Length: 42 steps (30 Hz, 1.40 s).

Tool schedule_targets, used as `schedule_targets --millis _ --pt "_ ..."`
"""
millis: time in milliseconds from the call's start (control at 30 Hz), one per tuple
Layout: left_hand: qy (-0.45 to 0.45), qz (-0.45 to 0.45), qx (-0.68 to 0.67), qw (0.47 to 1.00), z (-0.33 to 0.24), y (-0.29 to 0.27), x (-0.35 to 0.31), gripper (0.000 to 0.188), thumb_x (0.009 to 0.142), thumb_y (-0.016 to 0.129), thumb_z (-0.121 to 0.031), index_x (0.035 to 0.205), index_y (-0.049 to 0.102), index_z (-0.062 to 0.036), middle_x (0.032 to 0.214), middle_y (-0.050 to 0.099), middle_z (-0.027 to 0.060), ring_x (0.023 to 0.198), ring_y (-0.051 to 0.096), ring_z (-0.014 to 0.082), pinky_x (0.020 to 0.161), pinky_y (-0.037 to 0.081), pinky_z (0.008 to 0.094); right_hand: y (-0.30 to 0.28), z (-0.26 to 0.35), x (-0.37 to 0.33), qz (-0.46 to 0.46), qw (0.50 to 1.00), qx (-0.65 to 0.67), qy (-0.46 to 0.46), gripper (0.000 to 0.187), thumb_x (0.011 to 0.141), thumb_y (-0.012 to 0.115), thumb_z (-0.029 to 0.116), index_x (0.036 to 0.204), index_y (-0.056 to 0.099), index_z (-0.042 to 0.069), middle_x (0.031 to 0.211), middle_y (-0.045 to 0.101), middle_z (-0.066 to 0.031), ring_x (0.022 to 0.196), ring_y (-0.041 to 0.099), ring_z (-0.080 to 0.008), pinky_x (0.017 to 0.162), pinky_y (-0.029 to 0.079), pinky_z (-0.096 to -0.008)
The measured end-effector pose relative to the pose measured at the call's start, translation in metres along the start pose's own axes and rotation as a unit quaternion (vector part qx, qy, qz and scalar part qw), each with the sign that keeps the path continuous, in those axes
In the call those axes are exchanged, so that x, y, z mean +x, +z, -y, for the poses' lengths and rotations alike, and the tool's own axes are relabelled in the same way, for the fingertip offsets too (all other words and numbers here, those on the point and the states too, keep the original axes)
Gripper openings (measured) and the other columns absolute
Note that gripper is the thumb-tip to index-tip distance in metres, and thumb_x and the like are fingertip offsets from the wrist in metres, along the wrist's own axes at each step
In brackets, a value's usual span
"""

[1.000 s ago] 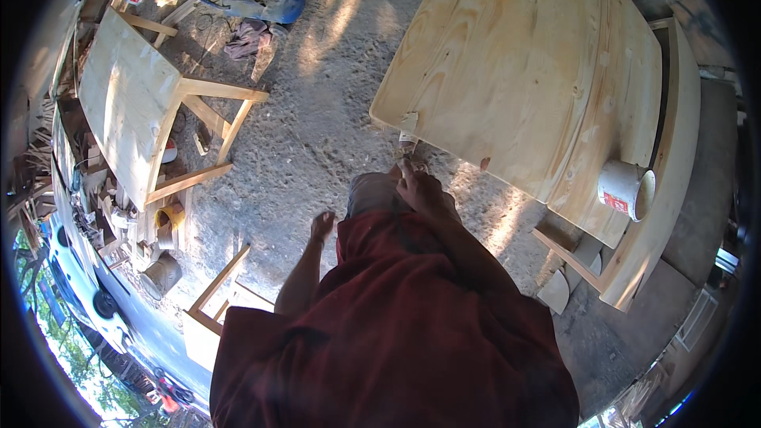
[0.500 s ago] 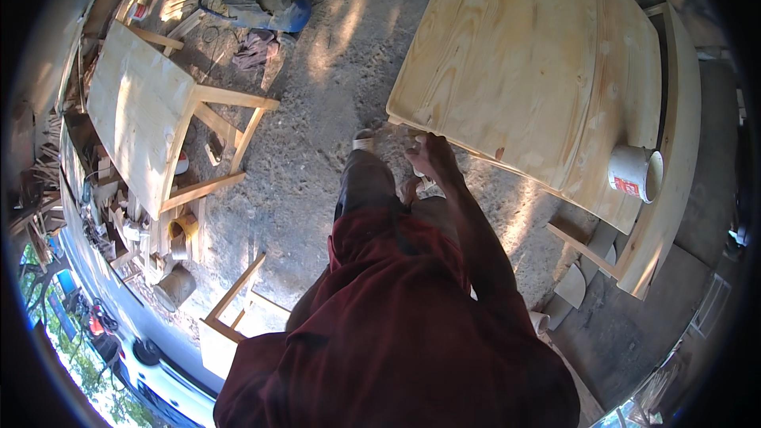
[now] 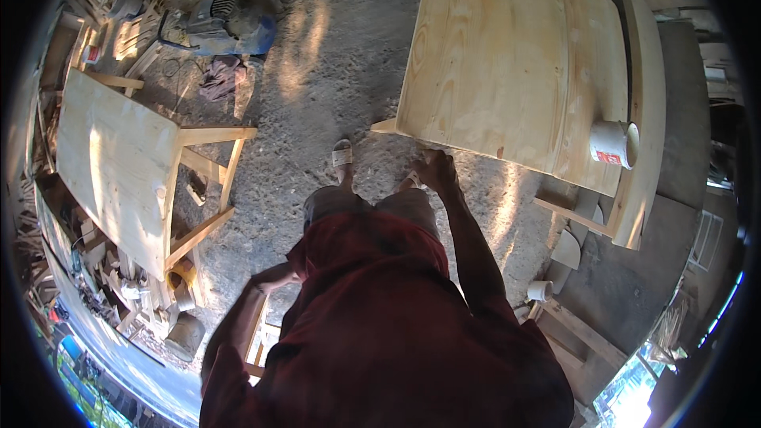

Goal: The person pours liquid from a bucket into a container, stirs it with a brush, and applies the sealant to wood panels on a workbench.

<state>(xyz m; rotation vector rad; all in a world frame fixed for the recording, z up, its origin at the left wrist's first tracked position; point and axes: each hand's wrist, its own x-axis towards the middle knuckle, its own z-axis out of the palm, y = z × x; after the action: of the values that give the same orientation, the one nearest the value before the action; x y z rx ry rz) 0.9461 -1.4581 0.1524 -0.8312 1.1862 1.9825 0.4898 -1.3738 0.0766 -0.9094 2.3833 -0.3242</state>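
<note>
The premises present as a woodworking workshop. Evidence: a broad wooden panel (image 3: 491, 63) with visible grain, a smaller unpainted wooden table (image 3: 119, 174), scattered wood strips (image 3: 139, 34), a finned machine (image 3: 226, 30), a rough grey floor (image 3: 317, 83).

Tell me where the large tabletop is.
In the head view, the large tabletop lies at upper right, its near edge by the right hand, with a white bucket toward its right side.

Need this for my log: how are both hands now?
Left hand: by the shirt; grip can't be told.
Right hand: curled near tabletop; can't tell if holding anything.
</note>
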Motion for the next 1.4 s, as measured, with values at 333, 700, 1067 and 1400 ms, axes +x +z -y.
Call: schedule_targets --millis 333,700,1067,1400 --pt "0.14 0.162 0.461 0.861 -0.1 -0.04 -0.09 0.043 0.075 0.072 -0.035 0.106 0.065 -0.0048 0.091 0.068 0.0189 0.088 0.065 0.038 0.077 0.051 0.0452 0.015 0.012 -0.023 -0.022 0.999 0.018 -0.036 0.05 0.083 0.064 0.03 0.128 0.057 0.011 0.083 0.068 -0.0214 0.078 0.068 -0.0387 0.069 0.055 -0.0471" --pt "0.21 0.057 0.501 0.838 -0.083 -0.066 -0.048 0.021 0.082 0.059 -0.018 0.097 0.063 -0.004 0.081 0.066 0.0192 0.078 0.065 0.038 0.066 0.052 0.0447 -0.027 -0.052 0.01 -0.009 0.967 -0.155 -0.2 0.06 0.083 0.06 0.012 0.139 0.049 0.031 0.087 0.063 -0.0113 0.084 0.063 -0.0289 0.076 0.054 -0.0449" --pt "0.179 0.083 0.574 0.795 -0.064 -0.077 -0.03 0.023 0.084 0.057 -0.018 0.102 0.064 -0.0059 0.082 0.066 0.019 0.075 0.066 0.0361 0.062 0.052 0.0416 -0.041 -0.052 0.018 -0.097 0.946 -0.223 -0.214 0.06 0.073 0.064 0.015 0.131 0.057 0.032 0.08 0.059 -0.0075 0.079 0.061 -0.0263 0.069 0.05 -0.0444" --pt "0.153 0.042 0.506 0.848 -0.081 -0.07 -0.039 0.019 0.085 0.058 -0.018 0.099 0.066 -0.0074 0.083 0.067 0.0185 0.079 0.067 0.0352 0.066 0.053 0.0423 -0.036 -0.066 0.006 -0.09 0.957 -0.205 -0.185 0.059 0.073 0.064 0.015 0.129 0.059 0.031 0.076 0.06 -0.0095 0.076 0.063 -0.0274 0.067 0.052 -0.0439"
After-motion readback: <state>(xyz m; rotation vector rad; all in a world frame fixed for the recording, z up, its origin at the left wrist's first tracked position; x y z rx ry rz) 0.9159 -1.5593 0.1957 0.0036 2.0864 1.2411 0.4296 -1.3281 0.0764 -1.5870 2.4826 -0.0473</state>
